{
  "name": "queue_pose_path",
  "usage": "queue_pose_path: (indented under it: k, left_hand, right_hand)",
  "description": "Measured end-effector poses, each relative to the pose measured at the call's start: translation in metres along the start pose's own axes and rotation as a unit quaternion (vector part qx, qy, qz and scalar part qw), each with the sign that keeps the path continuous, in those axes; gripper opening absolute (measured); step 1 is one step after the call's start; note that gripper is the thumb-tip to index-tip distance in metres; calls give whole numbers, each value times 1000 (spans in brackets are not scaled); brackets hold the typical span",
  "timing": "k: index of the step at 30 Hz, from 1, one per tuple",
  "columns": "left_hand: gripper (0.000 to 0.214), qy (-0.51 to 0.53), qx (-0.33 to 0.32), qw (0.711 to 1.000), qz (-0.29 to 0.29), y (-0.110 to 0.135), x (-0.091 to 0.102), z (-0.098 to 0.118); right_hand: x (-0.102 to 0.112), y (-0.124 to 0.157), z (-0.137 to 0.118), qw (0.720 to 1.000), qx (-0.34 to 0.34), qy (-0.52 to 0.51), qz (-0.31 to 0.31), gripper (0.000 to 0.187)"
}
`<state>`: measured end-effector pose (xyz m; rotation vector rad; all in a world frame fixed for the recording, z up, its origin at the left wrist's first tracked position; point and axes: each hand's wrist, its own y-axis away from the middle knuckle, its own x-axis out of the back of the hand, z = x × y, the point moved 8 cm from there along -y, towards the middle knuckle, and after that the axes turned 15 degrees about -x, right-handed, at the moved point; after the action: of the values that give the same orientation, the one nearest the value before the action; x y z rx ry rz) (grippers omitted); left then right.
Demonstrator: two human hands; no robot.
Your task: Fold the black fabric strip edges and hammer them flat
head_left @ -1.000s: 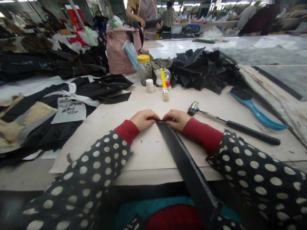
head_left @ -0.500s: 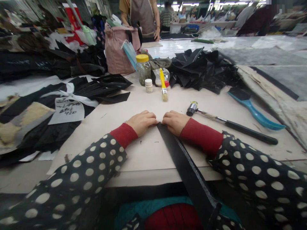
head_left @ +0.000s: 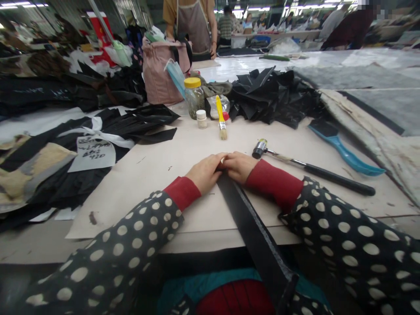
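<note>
One black strip (head_left: 249, 223) is gripped at its end by left hand (head_left: 206, 173) and right hand (head_left: 239, 166); one hammer (head_left: 311, 169) is laid near

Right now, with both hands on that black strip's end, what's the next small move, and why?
Probably pin the end with the left hand and reach the right hand for the hammer: both hands close on the far end of the black strip, the hammer lying right of them.

black strap (head_left: 250, 221), tip covered; bottom cropped
</note>
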<state>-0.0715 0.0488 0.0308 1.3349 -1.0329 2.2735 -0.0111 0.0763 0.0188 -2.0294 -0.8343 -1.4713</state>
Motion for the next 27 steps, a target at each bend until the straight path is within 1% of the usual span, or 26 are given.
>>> queue_pose_path:
  k: [1, 3, 5, 6, 9, 12, 16, 20, 22, 24, 25, 27]
  left_hand:
    - [49, 1, 12, 1000, -10, 1, -5, -1]
    - [46, -2, 24, 999, -25, 4, -11, -3]
    - [42, -6, 23, 999, -34, 6, -12, -4]
    - [40, -7, 22, 999, -36, 6, -12, -4]
    - [30, -15, 18, 999, -40, 5, -11, -3]
    - [22, -18, 4, 999, -51, 3, -11, -1]
    - [19, -15, -11, 998, -59, 2, -12, 1]
    - [18, -27, -25, 998, -60, 2, -12, 2]
    - [19, -44, -32, 996, -71, 2, -13, 5]
    - [21, -66, -40, 993, -94, 1, -15, 8]
    - [22, -79, -44, 990, -109, 1, -16, 10]
    - [22, -107, -51, 983, -139, -2, -16, 14]
  right_hand:
    - [1, 0, 7, 999, -9, -40, -11, 29]
    - [6, 1, 28, 991, -61, -118, -17, 27]
    - [11, 2, 48, 977, -122, -175, 3, 24]
    - [13, 3, 54, 972, -136, -191, 12, 23]
    - [13, 4, 52, 971, -125, -205, 12, 20]
    - [11, 4, 42, 978, -98, -182, 9, 17]
    - [11, 4, 34, 988, -58, -143, 17, 17]
    - [13, 6, 26, 995, 18, -93, 29, 19]
    - [14, 8, 20, 997, 53, -48, 34, 20]
    - [10, 10, 11, 997, 72, 16, 25, 20]
    - [8, 10, 7, 996, 73, 53, 17, 19]
    - [3, 11, 2, 991, 50, 124, 1, 17]
